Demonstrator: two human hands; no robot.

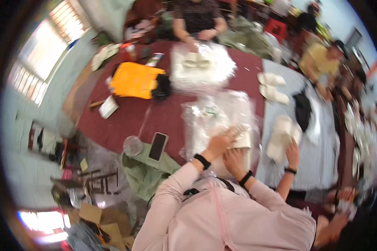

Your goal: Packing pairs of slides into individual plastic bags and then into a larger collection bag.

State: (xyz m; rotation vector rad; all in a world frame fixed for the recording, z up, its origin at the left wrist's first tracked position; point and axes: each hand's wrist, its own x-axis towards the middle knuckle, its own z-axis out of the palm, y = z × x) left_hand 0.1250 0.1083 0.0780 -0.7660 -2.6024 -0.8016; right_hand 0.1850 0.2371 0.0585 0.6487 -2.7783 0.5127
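Observation:
A cream slide slipper point(243, 141) lies with its pair on a stack of clear plastic bags point(199, 125), at the table's near edge in front of me. My left hand point(222, 142) reaches over the slipper's strap, fingers bent around crinkled clear plastic there; blur hides the fingertips. Just to its right, my right hand point(235, 162) is closed on the near part of the slipper, its fingers curled at the strap opening. Both hands are close together, and plastic partly covers the slippers.
Across the dark red table point(121, 125), another person handles slippers point(197, 60) on a second bag stack. At right, a co-worker's hand point(294, 152) touches cream slippers point(280, 136); another pair point(273, 88) lies beyond. A phone point(158, 146), clear cup point(132, 145) and orange bag point(136, 79) lie left.

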